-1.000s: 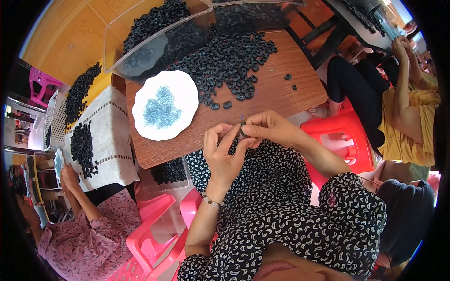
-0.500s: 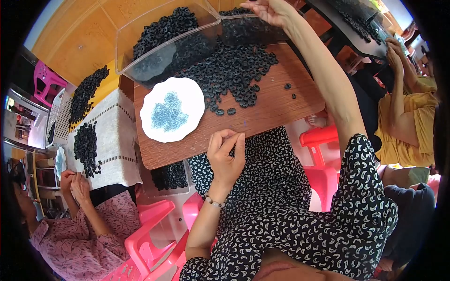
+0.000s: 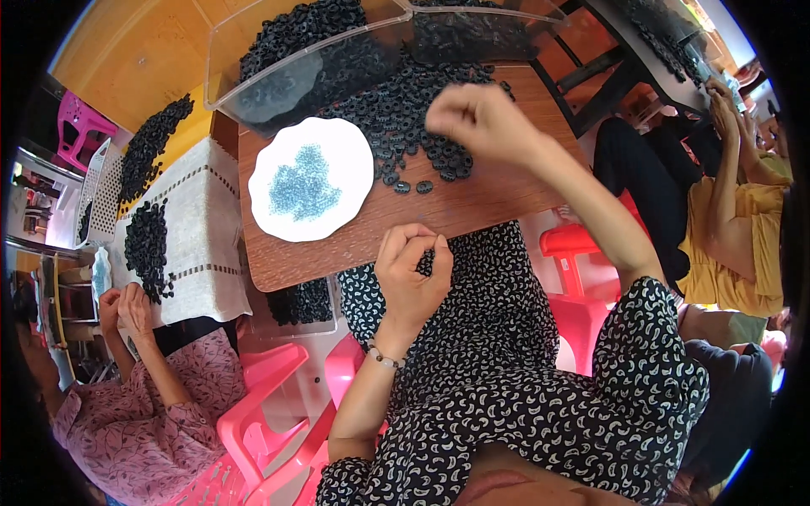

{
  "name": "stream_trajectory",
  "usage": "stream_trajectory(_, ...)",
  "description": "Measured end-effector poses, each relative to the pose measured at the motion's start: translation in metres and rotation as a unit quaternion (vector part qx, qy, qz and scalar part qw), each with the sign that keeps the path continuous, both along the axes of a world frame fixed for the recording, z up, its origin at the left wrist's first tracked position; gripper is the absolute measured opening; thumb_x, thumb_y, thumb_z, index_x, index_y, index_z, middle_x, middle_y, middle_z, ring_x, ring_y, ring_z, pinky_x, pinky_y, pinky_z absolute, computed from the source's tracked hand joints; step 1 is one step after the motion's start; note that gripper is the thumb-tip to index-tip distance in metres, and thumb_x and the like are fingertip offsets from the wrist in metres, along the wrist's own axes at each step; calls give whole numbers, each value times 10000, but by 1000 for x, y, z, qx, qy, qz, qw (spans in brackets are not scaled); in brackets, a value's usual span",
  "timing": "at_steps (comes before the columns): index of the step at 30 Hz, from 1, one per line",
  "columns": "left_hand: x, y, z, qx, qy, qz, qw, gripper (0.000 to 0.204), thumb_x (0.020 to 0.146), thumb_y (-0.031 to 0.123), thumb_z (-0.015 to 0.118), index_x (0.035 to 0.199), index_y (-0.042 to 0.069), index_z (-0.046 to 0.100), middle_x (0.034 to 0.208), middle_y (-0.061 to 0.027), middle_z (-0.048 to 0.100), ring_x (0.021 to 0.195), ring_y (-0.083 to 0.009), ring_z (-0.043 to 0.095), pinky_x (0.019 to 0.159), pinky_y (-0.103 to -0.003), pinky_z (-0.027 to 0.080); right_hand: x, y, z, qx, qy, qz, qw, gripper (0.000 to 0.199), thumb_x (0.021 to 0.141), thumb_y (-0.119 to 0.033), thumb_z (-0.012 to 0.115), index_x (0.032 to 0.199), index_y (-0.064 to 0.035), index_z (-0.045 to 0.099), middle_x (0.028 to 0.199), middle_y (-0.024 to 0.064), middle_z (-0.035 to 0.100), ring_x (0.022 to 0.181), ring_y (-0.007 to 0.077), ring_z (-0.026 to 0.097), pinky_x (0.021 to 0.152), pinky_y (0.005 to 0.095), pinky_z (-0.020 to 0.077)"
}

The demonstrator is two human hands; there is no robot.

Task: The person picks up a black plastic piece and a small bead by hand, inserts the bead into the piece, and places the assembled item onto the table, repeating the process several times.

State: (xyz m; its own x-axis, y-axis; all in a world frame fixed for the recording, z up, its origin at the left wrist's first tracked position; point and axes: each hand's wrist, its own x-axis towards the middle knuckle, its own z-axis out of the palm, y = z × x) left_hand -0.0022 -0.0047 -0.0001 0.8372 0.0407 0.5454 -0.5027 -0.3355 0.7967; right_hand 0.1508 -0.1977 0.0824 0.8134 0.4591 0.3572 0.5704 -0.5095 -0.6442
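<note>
My left hand point(image 3: 412, 274) is at the front edge of the brown wooden table point(image 3: 396, 212), thumb and fingers pinched together; whatever they hold, if anything, is too small to make out. Over the right side of a heap of small black oval plastic pieces point(image 3: 401, 114) hangs my right hand point(image 3: 481, 125), its fingers bent and smeared by motion. Two black pieces point(image 3: 413, 187) lie a little apart at the near edge of the heap. A white scalloped plate point(image 3: 359, 190) left of the heap bears tiny clear bluish pieces point(image 3: 305, 185).
Clear plastic bins point(image 3: 316, 84) of black pieces line the table's far side. At left, a person in pink point(image 3: 160, 413) works at a cloth-covered table point(image 3: 202, 236) with black pieces. A person in yellow point(image 3: 726, 244) sits at right. Pink point(image 3: 270, 396) and red chairs point(image 3: 582, 253) stand close by.
My right hand has come back from above the far right bin, toward me and down over the black heap. My left hand stays pinched near the table edge. The whole view has shifted slightly.
</note>
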Motion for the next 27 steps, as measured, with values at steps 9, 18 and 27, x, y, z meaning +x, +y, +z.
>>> stream_trajectory(9,0,-3,7,5,30,9,999,76,872,47,762,884,-18,725,923,-95,661,815,-239,647,705,-328,509,-46,5,-56,-89,-152,39,984,318,779,-199,848,1045,-79,721,1244,106,584,1155,352,452,1002,454,408)
stream_trajectory(18,0,0,14,-74,102,-2,992,86,946,45,706,969,-33,733,968,-71,675,836,-116,617,740,-240,503,-65,7,-47,7,-103,24,994,235,789,-156,834,979,-104,706,1194,65,615,1142,290,471,990,406,399)
stream_trajectory(27,1,-1,4,-168,130,-27,977,217,934,81,742,1118,-32,720,953,-91,716,793,-122,651,733,-252,524,-90,9,-37,68,-130,74,986,268,773,-107,832,1002,-100,693,1109,30,658,1074,273,515,939,379,429)
